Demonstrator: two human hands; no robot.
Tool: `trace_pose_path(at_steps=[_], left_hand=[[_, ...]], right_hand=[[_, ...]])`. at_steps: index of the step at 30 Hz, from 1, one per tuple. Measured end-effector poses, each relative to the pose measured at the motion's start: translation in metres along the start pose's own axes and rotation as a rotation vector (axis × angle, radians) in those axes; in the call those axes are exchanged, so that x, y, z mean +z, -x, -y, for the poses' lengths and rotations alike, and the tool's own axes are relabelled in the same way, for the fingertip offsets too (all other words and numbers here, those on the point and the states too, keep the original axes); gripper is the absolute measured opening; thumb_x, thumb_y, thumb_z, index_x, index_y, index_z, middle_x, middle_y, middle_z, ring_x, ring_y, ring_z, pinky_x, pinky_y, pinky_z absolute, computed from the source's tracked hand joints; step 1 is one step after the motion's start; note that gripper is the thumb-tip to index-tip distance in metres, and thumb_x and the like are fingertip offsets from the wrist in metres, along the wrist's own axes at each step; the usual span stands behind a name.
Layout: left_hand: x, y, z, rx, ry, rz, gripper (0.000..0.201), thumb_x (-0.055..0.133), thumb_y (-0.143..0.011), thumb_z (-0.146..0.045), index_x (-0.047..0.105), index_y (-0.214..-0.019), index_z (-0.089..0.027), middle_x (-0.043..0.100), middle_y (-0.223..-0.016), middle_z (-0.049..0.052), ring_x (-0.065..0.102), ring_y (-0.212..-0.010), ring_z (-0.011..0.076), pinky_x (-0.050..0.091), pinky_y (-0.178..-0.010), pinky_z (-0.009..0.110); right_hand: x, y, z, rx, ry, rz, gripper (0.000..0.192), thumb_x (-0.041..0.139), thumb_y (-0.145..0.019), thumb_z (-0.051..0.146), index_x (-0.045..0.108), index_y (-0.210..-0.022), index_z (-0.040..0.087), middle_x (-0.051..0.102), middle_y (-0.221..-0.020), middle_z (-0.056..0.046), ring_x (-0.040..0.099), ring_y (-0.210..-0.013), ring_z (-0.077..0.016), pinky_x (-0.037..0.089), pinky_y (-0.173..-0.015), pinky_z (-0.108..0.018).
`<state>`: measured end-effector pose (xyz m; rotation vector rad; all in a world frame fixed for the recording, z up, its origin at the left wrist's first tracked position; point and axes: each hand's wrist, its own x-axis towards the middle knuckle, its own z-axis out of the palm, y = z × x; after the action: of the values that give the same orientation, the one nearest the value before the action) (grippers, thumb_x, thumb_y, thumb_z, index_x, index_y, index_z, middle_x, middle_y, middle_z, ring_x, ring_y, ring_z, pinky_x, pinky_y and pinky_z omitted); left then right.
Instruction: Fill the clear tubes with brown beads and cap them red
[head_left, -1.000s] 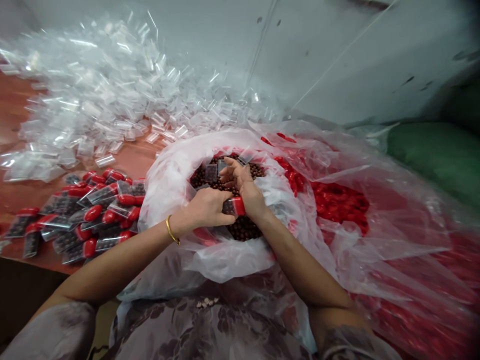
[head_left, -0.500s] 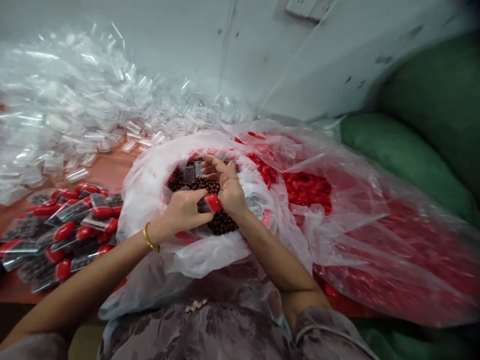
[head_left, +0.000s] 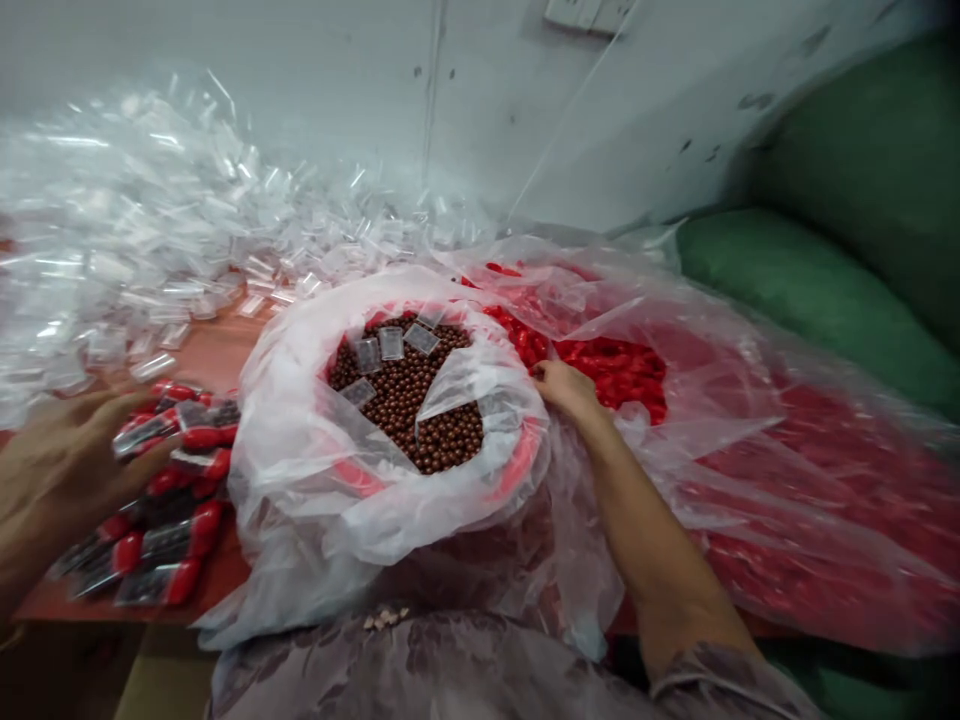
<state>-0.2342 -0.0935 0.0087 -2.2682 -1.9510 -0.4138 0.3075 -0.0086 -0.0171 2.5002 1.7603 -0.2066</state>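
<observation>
At the left, my left hand [head_left: 64, 475] is open, fingers and thumb apart, over a heap of small clear containers with red caps [head_left: 161, 535], filled with dark beads. Its fingertips are at the upper part of the heap. My right hand [head_left: 570, 390] has its fingers pressed together at the edge of the clear bag of red caps [head_left: 619, 370]; what they pinch is too small to make out. Between my hands stands a round red-rimmed tub [head_left: 525, 460] lined with a whitish plastic bag [head_left: 285, 400]. Brown beads [head_left: 405, 395] and several empty clear containers [head_left: 391, 344] lie in it.
A large heap of empty clear containers [head_left: 150, 210] covers the back left of the reddish table [head_left: 214, 355]. Behind it rises a pale wall [head_left: 337, 90] with a switch plate [head_left: 589, 14]. Green sacks [head_left: 810, 300] stand at the back right.
My left hand has moved from above the tub to the heap at left, and the red-capped container it held is no longer in its grip. My right hand has moved right to the red caps.
</observation>
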Motion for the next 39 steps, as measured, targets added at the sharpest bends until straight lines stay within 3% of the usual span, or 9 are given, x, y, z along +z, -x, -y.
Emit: trace_pose_path(at_steps=[4, 8, 12, 17, 21, 25, 32, 36, 39], left_hand=[[-0.019, -0.032, -0.079, 0.326, -0.057, -0.141, 0.028, 0.043, -0.094, -0.034, 0.066, -0.097, -0.019, 0.069, -0.099, 0.005, 0.060, -0.090, 0.0203, 0.044, -0.083, 0.032], [-0.004, -0.071, -0.132, 0.624, -0.021, 0.045, 0.022, 0.044, -0.091, -0.017, 0.066, -0.086, -0.016, 0.067, -0.083, 0.008, 0.058, -0.080, 0.0200, 0.042, -0.073, 0.032], [0.021, -0.104, -0.151, 0.834, -0.037, 0.171, 0.021, 0.046, -0.087, -0.011, 0.067, -0.090, -0.017, 0.066, -0.080, 0.007, 0.056, -0.074, 0.0179, 0.038, -0.066, 0.031], [0.044, -0.128, -0.156, 1.168, -0.077, 0.229, 0.024, 0.049, -0.086, -0.011, 0.069, -0.090, -0.023, 0.068, -0.092, 0.007, 0.058, -0.087, 0.0191, 0.037, -0.070, 0.031], [0.049, -0.132, -0.157, 1.119, -0.164, 0.290, 0.029, 0.043, -0.088, -0.011, 0.067, -0.103, -0.016, 0.069, -0.088, 0.011, 0.060, -0.082, 0.0197, 0.037, -0.067, 0.031], [0.040, -0.123, -0.164, 1.002, -0.177, 0.310, 0.032, 0.044, -0.086, -0.010, 0.065, -0.109, -0.014, 0.068, -0.099, 0.015, 0.062, -0.085, 0.0222, 0.038, -0.066, 0.032], [0.025, -0.105, -0.194, 0.410, -0.219, 0.493, 0.041, 0.037, -0.092, -0.031, 0.068, -0.082, -0.007, 0.069, -0.078, 0.018, 0.068, -0.077, 0.0284, 0.040, -0.056, 0.031], [0.025, -0.105, -0.200, 0.441, -0.219, 0.441, 0.030, 0.042, -0.087, -0.022, 0.066, -0.097, -0.006, 0.070, -0.082, 0.017, 0.068, -0.076, 0.0266, 0.041, -0.056, 0.030], [0.027, -0.112, -0.194, 0.626, -0.214, 0.337, 0.034, 0.045, -0.080, -0.004, 0.061, -0.109, -0.010, 0.068, -0.095, 0.016, 0.067, -0.076, 0.0231, 0.041, -0.058, 0.029]], right_hand=[[0.003, -0.004, 0.004, 0.098, -0.042, -0.008, 0.040, 0.056, -0.078, 0.040, 0.069, -0.106, 0.015, 0.071, -0.108, -0.019, 0.067, -0.100, -0.0338, 0.049, -0.075, -0.039], [0.001, -0.002, -0.004, 0.161, -0.281, -0.208, 0.028, 0.060, -0.069, 0.032, 0.067, -0.092, 0.016, 0.072, -0.095, -0.015, 0.068, -0.091, -0.0300, 0.050, -0.073, -0.037], [-0.012, 0.020, 0.005, 0.064, -0.928, -0.512, 0.026, 0.051, -0.067, 0.027, 0.059, -0.091, 0.021, 0.065, -0.072, -0.001, 0.063, -0.060, -0.0172, 0.046, -0.053, -0.027], [-0.024, 0.063, 0.060, -0.265, -1.521, -0.426, 0.021, 0.054, -0.063, 0.024, 0.056, -0.084, 0.022, 0.056, -0.061, 0.006, 0.046, -0.037, -0.0086, 0.035, -0.036, -0.022], [-0.006, 0.076, 0.095, -0.377, -1.566, -0.280, 0.017, 0.055, -0.069, 0.025, 0.057, -0.086, 0.023, 0.056, -0.062, 0.007, 0.047, -0.040, -0.0074, 0.037, -0.039, -0.021], [0.016, 0.074, 0.098, -0.449, -1.426, -0.185, 0.019, 0.056, -0.074, 0.027, 0.060, -0.092, 0.022, 0.056, -0.062, 0.007, 0.048, -0.041, -0.0067, 0.037, -0.042, -0.021], [0.020, 0.072, 0.089, -0.486, -1.405, -0.183, 0.019, 0.054, -0.078, 0.029, 0.060, -0.095, 0.021, 0.055, -0.064, 0.007, 0.048, -0.041, -0.0055, 0.037, -0.043, -0.021], [0.021, 0.073, 0.089, -0.494, -1.375, -0.186, 0.020, 0.053, -0.079, 0.029, 0.060, -0.096, 0.021, 0.056, -0.063, 0.007, 0.048, -0.041, -0.0059, 0.038, -0.043, -0.021], [0.021, 0.073, 0.089, -0.495, -1.366, -0.179, 0.020, 0.053, -0.079, 0.030, 0.061, -0.095, 0.021, 0.056, -0.063, 0.007, 0.048, -0.041, -0.0062, 0.038, -0.043, -0.021]])
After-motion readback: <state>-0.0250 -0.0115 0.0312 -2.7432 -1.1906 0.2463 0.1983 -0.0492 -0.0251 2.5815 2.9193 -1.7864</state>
